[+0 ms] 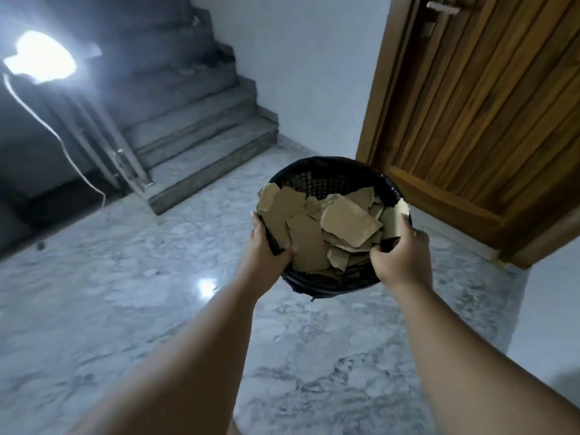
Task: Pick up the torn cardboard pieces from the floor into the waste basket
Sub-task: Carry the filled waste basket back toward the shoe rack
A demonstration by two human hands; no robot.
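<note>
A round black mesh waste basket (326, 178) is held up above the floor in front of me, tilted so its mouth faces me. Several torn brown cardboard pieces (348, 222) fill it nearly to the rim. My left hand (266, 246) grips the rim on the left side, thumb inside against the cardboard. My right hand (401, 255) grips the rim on the right side. No cardboard shows on the visible floor.
Grey-white marble floor (125, 309) spreads below. Stone stairs (201, 142) rise at the back left. A bright lamp (40, 58) on a stand with a white cable stands at the far left. A wooden door (489, 114) is at the right, white wall beside it.
</note>
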